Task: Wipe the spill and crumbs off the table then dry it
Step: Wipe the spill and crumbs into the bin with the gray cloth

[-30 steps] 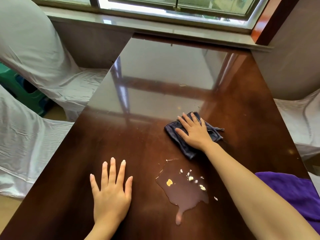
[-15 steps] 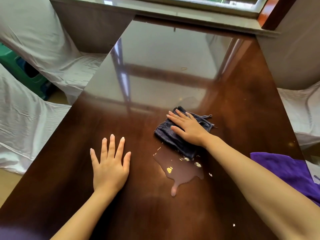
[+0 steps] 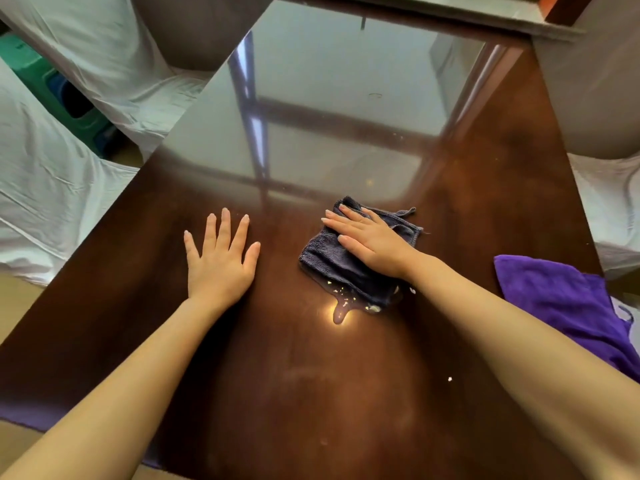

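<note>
A folded dark grey cloth lies on the glossy brown table, and my right hand presses flat on top of it. The cloth's near edge covers most of the spill; a short tongue of liquid and a few pale crumbs stick out below it. My left hand rests flat on the bare table to the left, fingers spread, holding nothing. One stray crumb lies nearer to me.
A purple towel lies at the table's right edge. Chairs in white covers stand along the left side and another at the right. A green bin sits on the floor at the far left.
My right hand has dragged the grey cloth toward me over the spill, which now mostly lies under it. My left hand stayed flat on the table.
</note>
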Demonstrator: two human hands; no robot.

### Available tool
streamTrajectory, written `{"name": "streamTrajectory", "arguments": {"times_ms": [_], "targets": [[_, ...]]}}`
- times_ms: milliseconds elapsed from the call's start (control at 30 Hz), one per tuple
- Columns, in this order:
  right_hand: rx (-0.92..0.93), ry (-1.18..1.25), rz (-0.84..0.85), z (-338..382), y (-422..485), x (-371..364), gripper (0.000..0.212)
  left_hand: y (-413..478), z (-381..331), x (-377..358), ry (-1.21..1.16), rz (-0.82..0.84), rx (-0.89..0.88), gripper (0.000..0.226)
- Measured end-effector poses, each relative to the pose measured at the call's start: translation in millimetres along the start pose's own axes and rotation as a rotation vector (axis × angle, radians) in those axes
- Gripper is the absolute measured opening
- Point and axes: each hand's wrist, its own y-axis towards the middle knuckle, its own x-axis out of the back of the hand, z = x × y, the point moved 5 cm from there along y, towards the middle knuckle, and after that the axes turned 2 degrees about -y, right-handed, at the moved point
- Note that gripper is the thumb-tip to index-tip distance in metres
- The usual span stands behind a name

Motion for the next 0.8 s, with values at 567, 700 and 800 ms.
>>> {"name": "streamTrajectory", "arguments": {"times_ms": [567, 700, 800], "targets": [[0.078, -0.031, 0.032, 44.2, -52.9, -27.9, 0.043, -86.7, -2.2, -2.6, 0.003, -0.055, -0.008, 0.055], [0.092, -0.037, 0.042, 57.0, -70.3, -35.9, 0.047, -102.1, -2.0, -5.2, -0.003, -0.068, -0.005, 0.054], [0.102, -0.033, 0.043, 65.3, -81.9, -42.1, 0.050, -100.7, -2.3, -6.1, -0.010, -0.084, -0.003, 0.054]]}}
